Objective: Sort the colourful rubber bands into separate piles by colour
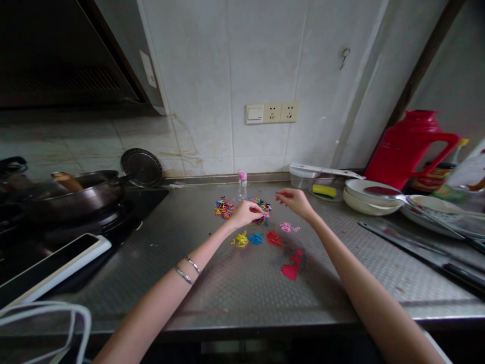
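Observation:
My left hand [245, 214] reaches over a mixed heap of small coloured rubber bands [224, 208], its fingers pinched at the heap's right part. Whatever sits between those fingertips is too small to make out. To its right, my right hand [297, 202] is raised above the counter, a tiny blue rubber band [277, 192] at its pinched fingertips. Single-colour piles lie nearer me: yellow bands [241, 239], blue bands [256, 238], red bands [274, 237] and pink bands [289, 227]. Behind the heap stands a small clear bottle with a pink top [242, 177].
A clear packet with red print [291, 267] lies on the steel counter [235, 298]. On the left are a pan [87, 194] and a white-edged device [64, 268]. Bowls [369, 202], a knife [409, 247], a yellow sponge [324, 191] and a red thermos jug [401, 151] stand right.

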